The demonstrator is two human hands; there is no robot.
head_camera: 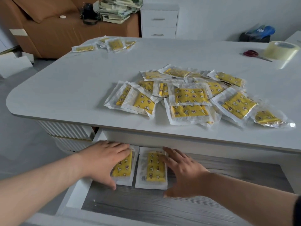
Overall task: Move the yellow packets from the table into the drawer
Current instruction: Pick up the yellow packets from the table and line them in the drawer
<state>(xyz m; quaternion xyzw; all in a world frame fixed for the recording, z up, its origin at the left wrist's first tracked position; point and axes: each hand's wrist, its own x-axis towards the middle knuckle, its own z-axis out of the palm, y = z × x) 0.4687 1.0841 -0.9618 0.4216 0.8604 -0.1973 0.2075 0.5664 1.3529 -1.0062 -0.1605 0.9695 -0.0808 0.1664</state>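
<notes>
I see a pale table (65,88) in a cluttered room, yellow star-print packets (192,95) heaped on it, two more lying flat in the open drawer (146,203) below, my left hand (104,160) and right hand (184,170) spread flat on them.

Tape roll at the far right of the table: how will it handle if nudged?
The tape roll lies flat on the table, so a nudge likely slides it rather than rolling it. Its thick wound band suggests stiff, fairly dense. Glossy surface may be slippery.

One head-worn view is given, aimed forward and down across the table (81,88), close above the open drawer (146,206)
</notes>
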